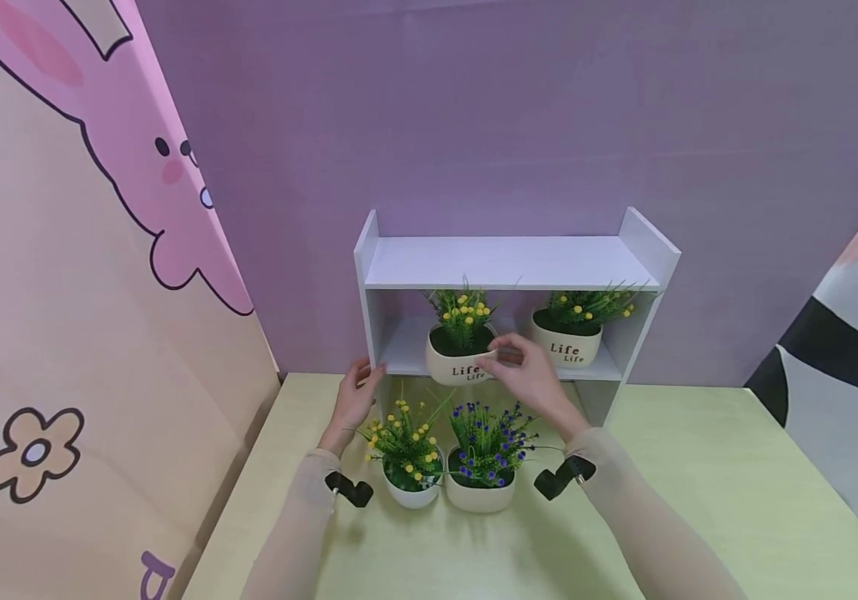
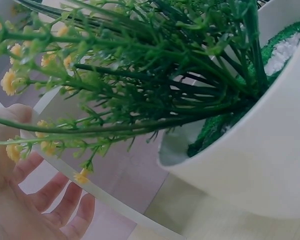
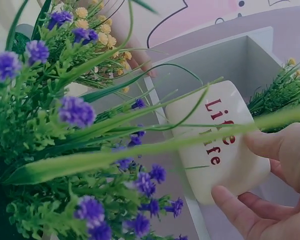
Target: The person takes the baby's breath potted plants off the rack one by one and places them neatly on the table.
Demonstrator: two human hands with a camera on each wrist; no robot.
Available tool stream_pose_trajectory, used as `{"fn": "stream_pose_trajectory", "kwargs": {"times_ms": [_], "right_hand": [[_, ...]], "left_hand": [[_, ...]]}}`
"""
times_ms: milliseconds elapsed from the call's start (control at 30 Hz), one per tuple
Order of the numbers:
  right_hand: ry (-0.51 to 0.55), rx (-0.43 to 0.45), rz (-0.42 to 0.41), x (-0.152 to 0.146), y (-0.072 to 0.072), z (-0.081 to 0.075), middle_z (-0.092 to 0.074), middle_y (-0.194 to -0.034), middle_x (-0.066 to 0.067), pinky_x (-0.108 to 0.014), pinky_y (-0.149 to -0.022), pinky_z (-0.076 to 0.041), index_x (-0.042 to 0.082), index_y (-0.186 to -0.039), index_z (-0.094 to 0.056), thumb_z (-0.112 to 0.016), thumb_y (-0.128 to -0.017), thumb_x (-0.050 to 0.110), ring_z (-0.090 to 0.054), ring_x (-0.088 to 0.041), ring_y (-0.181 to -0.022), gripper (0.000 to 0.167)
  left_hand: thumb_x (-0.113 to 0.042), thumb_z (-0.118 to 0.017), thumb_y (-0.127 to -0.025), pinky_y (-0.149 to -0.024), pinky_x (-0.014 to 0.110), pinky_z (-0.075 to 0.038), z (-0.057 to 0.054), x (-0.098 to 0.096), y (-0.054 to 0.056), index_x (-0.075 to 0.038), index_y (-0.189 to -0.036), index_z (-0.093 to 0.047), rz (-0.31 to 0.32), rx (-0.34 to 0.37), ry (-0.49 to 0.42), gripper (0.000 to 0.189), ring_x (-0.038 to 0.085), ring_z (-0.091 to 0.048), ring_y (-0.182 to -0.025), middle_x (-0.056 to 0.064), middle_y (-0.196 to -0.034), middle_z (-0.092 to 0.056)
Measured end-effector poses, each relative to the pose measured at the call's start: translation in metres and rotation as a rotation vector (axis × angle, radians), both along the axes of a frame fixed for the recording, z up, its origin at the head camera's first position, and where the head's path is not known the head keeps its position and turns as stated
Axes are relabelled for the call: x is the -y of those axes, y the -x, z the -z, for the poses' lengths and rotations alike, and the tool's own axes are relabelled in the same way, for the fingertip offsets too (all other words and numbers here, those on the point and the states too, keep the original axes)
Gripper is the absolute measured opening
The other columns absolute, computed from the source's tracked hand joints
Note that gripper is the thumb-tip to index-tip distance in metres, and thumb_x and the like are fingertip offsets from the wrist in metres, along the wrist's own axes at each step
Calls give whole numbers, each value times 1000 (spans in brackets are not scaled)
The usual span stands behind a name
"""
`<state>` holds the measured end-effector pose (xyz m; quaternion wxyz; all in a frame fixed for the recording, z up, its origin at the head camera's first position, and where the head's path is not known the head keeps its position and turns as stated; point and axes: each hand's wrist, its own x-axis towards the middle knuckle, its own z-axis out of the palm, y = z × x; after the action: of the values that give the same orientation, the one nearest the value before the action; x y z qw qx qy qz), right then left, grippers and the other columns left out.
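My right hand grips the right end of a cream flower pot marked "Life Life", its digits on the pot's wall in the right wrist view. Yellow flowers and grass stand in this pot, which overlaps the front edge of the shelf's middle board. My left hand touches the left side panel of the white shelf, fingers loosely bent against its outer face in the left wrist view. A second "Life" pot with yellow flowers stands at the right end of the same board.
On the table, a round white pot with yellow flowers and a cream pot with purple-blue flowers stand between my forearms, before the shelf. A purple wall rises behind; a decorated wall is at the left.
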<state>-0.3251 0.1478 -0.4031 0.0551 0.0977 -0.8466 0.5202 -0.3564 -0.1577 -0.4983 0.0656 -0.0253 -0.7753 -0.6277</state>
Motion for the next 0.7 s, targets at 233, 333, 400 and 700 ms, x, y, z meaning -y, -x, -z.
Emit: {"fn": "stream_pose_trajectory", "kwargs": {"times_ms": [233, 333, 400, 700], "right_hand": [[-19, -11, -1, -8, -6, -1, -64, -146, -21, -54, -109, -55, 6, -129, -66, -77, -100, 34, -60, -43, -139, 41], [-34, -17, 3, -10, -7, -1, -66, -145, -20, -55, -108, -55, 7, -127, -67, -78, -100, 35, -61, -43, -139, 40], [-38, -15, 2, -11, -9, -1, -66, -144, -20, -55, -108, -55, 7, -127, -67, -78, -100, 35, -60, -44, -139, 40], [-35, -12, -3, -18, -16, 1, -65, -145, -22, -56, -110, -53, 4, -128, -65, -77, -100, 33, -59, -46, -140, 42]], "left_hand": [[-41, -55, -112, -106, 59, -53, -2, 0, 0, -8, -158, -46, -1, -5, 2, 58, 45, -55, -141, 25, -158, -51], [-41, -55, -112, -105, 58, -53, -2, 1, 1, -8, -158, -46, -4, -8, 4, 57, 45, -56, -140, 26, -157, -51], [-40, -55, -112, -105, 58, -53, -2, 1, 1, -7, -157, -46, -4, -11, 7, 57, 45, -56, -140, 26, -157, -51], [-41, -56, -111, -107, 59, -52, -1, 0, 0, -8, -159, -44, 1, 2, 1, 59, 45, -54, -142, 25, -159, -50]]}}
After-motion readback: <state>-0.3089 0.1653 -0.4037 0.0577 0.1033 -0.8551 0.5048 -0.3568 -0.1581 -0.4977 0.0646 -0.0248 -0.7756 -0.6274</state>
